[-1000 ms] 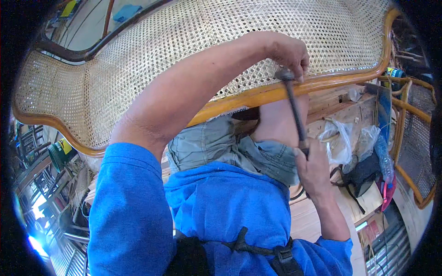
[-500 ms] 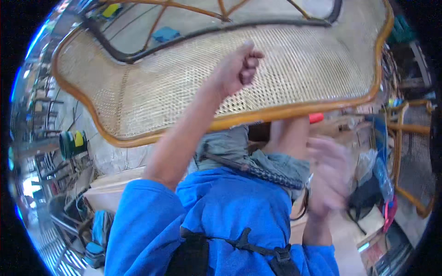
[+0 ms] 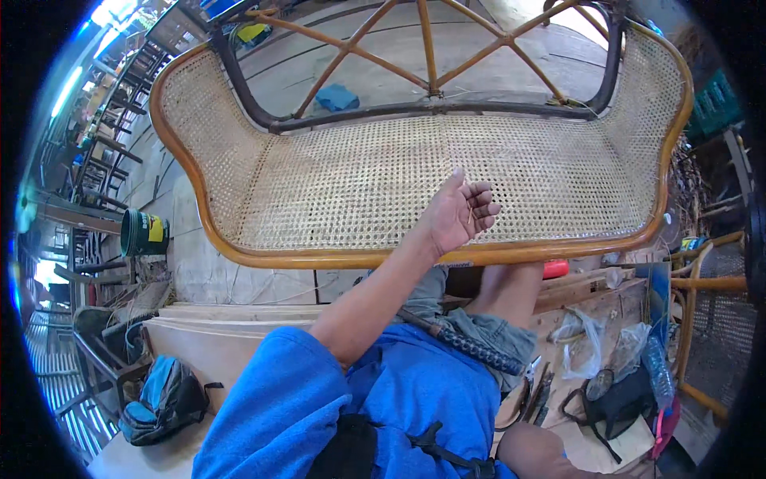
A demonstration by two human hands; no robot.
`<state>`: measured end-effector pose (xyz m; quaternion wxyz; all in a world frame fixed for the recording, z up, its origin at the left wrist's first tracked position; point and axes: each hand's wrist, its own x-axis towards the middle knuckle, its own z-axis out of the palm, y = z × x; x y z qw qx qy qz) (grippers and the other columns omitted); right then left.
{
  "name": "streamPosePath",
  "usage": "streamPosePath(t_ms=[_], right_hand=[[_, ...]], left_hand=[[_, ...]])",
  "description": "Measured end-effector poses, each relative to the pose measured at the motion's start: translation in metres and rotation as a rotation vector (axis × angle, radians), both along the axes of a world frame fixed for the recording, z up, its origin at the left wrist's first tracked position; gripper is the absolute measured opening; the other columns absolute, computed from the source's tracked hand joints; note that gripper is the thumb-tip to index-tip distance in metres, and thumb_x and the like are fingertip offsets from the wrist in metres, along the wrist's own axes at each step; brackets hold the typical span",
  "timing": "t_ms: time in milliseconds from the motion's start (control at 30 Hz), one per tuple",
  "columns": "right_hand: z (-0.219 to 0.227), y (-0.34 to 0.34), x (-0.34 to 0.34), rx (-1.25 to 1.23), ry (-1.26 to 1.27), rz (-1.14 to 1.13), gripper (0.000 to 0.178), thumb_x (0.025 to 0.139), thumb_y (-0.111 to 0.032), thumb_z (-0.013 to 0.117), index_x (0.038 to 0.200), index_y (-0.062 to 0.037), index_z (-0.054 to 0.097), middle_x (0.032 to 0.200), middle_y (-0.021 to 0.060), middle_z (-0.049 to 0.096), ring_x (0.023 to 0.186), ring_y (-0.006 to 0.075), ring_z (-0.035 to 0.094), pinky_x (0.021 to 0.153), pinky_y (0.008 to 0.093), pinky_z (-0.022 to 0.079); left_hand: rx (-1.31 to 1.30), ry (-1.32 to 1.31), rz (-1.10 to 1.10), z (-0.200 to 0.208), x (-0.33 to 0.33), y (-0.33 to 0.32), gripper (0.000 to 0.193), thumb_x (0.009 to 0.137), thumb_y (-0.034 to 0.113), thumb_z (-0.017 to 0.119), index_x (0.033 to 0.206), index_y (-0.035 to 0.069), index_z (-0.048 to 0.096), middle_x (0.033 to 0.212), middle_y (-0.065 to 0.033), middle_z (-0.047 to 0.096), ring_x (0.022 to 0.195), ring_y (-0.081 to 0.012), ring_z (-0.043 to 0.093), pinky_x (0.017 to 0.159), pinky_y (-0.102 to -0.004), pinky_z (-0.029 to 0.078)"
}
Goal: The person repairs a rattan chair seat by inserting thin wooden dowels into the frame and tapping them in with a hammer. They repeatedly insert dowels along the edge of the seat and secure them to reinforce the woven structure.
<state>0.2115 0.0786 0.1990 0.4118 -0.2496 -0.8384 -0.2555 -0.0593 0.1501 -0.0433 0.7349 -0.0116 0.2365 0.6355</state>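
Note:
A rattan bench with a woven cane seat stands in front of me. Its front rail is a polished brown pole. My left hand is above the seat near that rail, palm turned up, with fingers loosely curled and apart; I see nothing held in it. Whether it touches the cane, I cannot tell. Only a bare part of my right arm shows at the lower edge, and the hand itself is outside the picture. Across my lap lies a dark tool with a black patterned grip.
Wooden boards lie beside me. At left are a backpack and a green bucket. Plastic bags, a black bag and a plastic bottle sit at right, near another rattan frame. A blue cloth lies behind the bench.
My left hand has shifted right, and its fingers have loosened from a closer curl. My right hand, blurred beside my lap before, has left the picture. The bench now sits lower in view.

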Motion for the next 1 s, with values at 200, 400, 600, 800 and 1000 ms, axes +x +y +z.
streamPosePath(t_ms=[200, 400, 600, 800, 1000], right_hand=[[-0.074, 0.002, 0.021, -0.957, 0.837, 0.505, 0.028, 0.088, -0.015, 0.047, 0.110, 0.0030, 0.050, 0.095, 0.0116, 0.054, 0.083, 0.0194, 0.051, 0.078, 0.0332, 0.042], [-0.122, 0.057, -0.047, -1.256, 0.721, 0.089, 0.010, 0.083, -0.003, 0.060, 0.092, 0.0009, 0.062, 0.088, 0.0067, 0.061, 0.085, 0.0141, 0.056, 0.079, 0.0268, 0.044], [-0.167, 0.075, -0.078, -1.274, 0.472, 0.163, 0.013, 0.081, -0.001, 0.058, 0.094, -0.0021, 0.061, 0.088, 0.0089, 0.062, 0.084, 0.0217, 0.058, 0.079, 0.0317, 0.045], [-0.178, 0.077, -0.091, -0.952, 0.215, 0.076, 0.022, 0.074, -0.003, 0.063, 0.096, -0.0076, 0.062, 0.096, 0.0079, 0.059, 0.093, 0.0274, 0.052, 0.082, 0.0375, 0.044], [-0.181, 0.080, -0.093, -0.761, -0.002, 0.102, 0.029, 0.067, -0.003, 0.067, 0.095, -0.0104, 0.064, 0.097, 0.0057, 0.057, 0.094, 0.0250, 0.050, 0.082, 0.0359, 0.044]], left_hand=[[0.158, -0.160, -0.046, 0.000, 0.004, 0.012, 0.070, 0.089, 0.061, 0.029, 0.112, -0.001, 0.052, 0.108, -0.0165, 0.059, 0.105, -0.0344, 0.056, 0.089, -0.0466, 0.045], [0.294, -0.346, -0.087, 0.022, 0.019, 0.003, 0.094, 0.080, 0.075, 0.020, 0.127, -0.004, 0.042, 0.130, -0.0221, 0.046, 0.124, -0.0383, 0.040, 0.102, -0.0521, 0.031], [0.295, -0.308, -0.104, 0.034, 0.029, -0.002, 0.108, 0.074, 0.082, 0.016, 0.135, -0.006, 0.030, 0.137, -0.0252, 0.036, 0.129, -0.0403, 0.031, 0.106, -0.0534, 0.023], [0.390, -0.510, -0.200, 0.022, 0.028, -0.003, 0.112, 0.071, 0.084, 0.017, 0.135, -0.008, 0.026, 0.138, -0.0263, 0.033, 0.127, -0.0390, 0.035, 0.106, -0.0466, 0.026], [0.285, -0.390, -0.168, 0.022, 0.039, -0.003, 0.108, 0.075, 0.081, 0.017, 0.134, -0.008, 0.027, 0.137, -0.0257, 0.034, 0.120, -0.0372, 0.042, 0.104, -0.0458, 0.031]])
